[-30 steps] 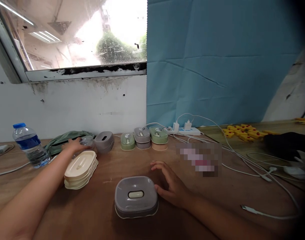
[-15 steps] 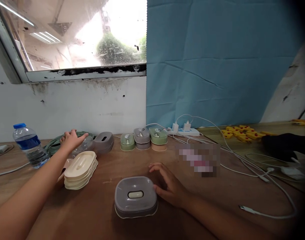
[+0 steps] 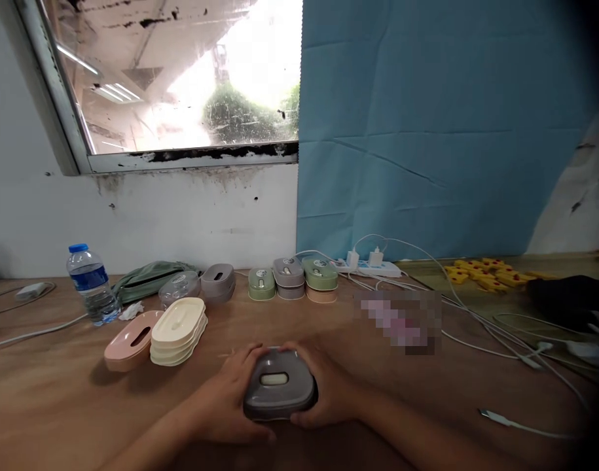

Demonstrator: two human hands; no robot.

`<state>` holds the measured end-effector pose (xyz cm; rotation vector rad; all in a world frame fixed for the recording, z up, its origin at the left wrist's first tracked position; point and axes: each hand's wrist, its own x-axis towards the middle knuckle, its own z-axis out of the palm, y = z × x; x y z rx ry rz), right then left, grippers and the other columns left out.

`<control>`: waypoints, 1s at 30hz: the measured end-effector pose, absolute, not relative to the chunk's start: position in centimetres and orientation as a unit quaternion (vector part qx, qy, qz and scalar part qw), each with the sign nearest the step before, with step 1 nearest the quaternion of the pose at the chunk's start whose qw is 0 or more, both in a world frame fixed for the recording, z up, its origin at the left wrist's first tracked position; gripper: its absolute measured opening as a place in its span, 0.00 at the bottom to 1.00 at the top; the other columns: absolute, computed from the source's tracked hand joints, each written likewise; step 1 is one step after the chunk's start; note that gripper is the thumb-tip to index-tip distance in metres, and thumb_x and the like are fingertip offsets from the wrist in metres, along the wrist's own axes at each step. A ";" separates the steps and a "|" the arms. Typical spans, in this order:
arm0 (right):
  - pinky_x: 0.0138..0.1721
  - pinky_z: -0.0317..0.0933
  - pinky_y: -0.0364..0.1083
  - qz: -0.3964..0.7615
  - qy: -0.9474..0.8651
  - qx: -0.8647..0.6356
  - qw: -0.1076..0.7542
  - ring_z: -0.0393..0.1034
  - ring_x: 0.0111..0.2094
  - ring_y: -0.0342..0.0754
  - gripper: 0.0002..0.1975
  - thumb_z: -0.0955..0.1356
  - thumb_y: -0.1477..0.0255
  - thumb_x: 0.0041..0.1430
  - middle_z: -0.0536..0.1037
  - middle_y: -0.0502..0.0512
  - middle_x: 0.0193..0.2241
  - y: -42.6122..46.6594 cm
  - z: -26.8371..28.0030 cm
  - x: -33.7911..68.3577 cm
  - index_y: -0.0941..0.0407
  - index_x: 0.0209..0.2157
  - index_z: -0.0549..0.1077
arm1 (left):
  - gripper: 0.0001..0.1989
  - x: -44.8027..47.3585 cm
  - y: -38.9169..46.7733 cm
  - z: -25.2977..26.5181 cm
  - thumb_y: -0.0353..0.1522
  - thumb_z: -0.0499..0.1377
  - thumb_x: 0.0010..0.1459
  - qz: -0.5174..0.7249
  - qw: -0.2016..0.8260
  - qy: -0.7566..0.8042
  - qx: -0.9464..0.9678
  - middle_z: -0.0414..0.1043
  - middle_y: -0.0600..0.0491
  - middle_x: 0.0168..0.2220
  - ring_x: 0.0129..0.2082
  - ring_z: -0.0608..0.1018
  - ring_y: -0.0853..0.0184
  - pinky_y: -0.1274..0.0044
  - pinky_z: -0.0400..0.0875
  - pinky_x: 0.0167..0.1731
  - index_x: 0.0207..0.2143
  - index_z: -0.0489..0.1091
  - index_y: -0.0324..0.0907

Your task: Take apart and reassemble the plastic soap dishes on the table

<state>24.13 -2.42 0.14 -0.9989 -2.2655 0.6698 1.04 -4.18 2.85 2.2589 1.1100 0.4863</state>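
Note:
In the front middle of the table is a grey rounded box (image 3: 279, 396) with a pale oval in the slot on its top. My left hand (image 3: 235, 396) wraps its left side, the thumb low at the front. From the right, my right hand (image 3: 326, 386) grips it with fingers over the back edge and thumb at the front corner. A stack of cream trays (image 3: 179, 327) stands to the left, beside a pink slotted cover (image 3: 132, 337). Behind these sit a clear cover (image 3: 180, 288) and a grey slotted cover (image 3: 218, 282).
Several lidded boxes (image 3: 290, 278) in green and grey stand at the back. A water bottle (image 3: 90, 288) and a green pouch (image 3: 152, 278) are at the left. White cables run from a power strip (image 3: 380, 267) across the right, near yellow pieces (image 3: 486, 271).
My left hand has come back from the clear cover to the left side of the grey box. My right hand has closed on its right side. The view has shifted left.

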 end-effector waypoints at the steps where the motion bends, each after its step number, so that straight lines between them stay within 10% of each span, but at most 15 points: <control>1: 0.46 0.56 0.50 0.263 -0.836 -0.378 0.298 0.62 0.45 0.55 0.41 0.74 0.66 0.29 0.66 0.56 0.46 -2.2 0.0 23.9 0.53 0.49 0.58 | 0.48 1.1 -3.8 2.3 0.38 0.66 0.32 0.214 0.293 0.420 0.832 0.50 0.45 0.57 0.56 0.56 0.52 0.64 0.52 0.54 0.57 0.48 0.44; 16: 0.33 0.59 0.45 0.445 -0.680 -0.401 0.423 0.64 0.34 0.49 0.24 0.67 0.59 0.42 0.69 0.52 0.34 -0.8 -0.2 23.5 0.55 0.41 0.65 | 0.40 2.0 -0.9 -1.1 0.35 0.70 0.30 0.497 0.531 0.402 0.556 0.64 0.45 0.46 0.47 0.69 0.59 0.68 0.63 0.47 0.45 0.53 0.44; 30: 0.36 0.61 0.45 0.452 -0.674 -0.382 0.442 0.65 0.38 0.50 0.29 0.71 0.62 0.39 0.69 0.52 0.39 -1.2 -0.1 23.4 0.54 0.43 0.62 | 0.35 1.5 -1.2 -0.6 0.34 0.68 0.36 0.485 0.573 0.317 0.580 0.62 0.46 0.49 0.51 0.65 0.59 0.67 0.59 0.51 0.46 0.55 0.44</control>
